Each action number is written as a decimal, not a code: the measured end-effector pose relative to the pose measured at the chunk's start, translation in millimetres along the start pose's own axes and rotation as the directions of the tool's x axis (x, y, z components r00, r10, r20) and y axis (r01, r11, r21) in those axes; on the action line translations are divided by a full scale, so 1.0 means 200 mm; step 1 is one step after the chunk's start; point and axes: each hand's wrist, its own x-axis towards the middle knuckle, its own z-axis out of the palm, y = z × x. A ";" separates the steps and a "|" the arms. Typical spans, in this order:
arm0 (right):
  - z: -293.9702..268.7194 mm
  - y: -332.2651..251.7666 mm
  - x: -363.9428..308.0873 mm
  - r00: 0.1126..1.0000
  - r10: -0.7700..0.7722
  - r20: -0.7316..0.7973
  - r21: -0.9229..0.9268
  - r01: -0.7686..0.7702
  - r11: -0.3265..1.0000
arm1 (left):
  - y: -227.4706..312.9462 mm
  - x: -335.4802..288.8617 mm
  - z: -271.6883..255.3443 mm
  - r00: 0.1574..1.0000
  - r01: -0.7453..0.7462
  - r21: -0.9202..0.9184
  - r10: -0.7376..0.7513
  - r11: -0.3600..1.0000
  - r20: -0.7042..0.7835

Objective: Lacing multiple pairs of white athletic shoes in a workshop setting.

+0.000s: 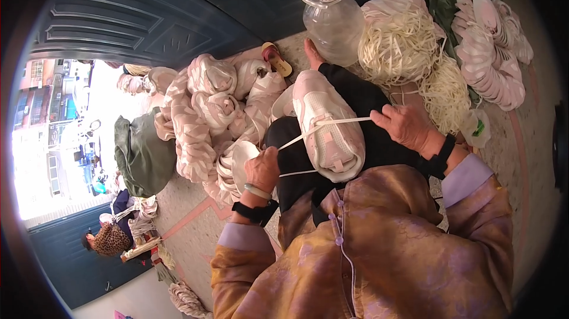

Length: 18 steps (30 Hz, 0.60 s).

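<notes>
Fingers of your left hand (262, 171) and right hand (409, 127) are pinching white lace (354, 120) taut across the pink-and-white shoe (341, 141) on your lap (385, 150); looks like lace tensioning, so next move likely calls for evening both sides.

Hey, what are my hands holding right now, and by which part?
A white lace, stretched over the shoe: the left hand grips it left of the shoe, the right hand right of it.
</notes>
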 end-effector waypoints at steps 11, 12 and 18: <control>-0.02 0.41 -0.43 0.912 0.409 0.035 0.121 -0.410 0.904 | -0.80 -0.49 0.17 0.922 0.366 -0.127 -0.378 0.922 -0.082; -0.04 0.49 -0.53 0.890 0.452 0.059 0.107 -0.456 0.884 | -0.94 -0.59 0.23 0.889 0.416 -0.280 -0.452 0.865 -0.075; -0.37 0.87 -1.07 0.794 0.604 -0.061 -0.182 -0.604 0.776 | -1.20 -0.81 -0.02 0.726 0.638 -0.479 -0.677 0.602 0.117</control>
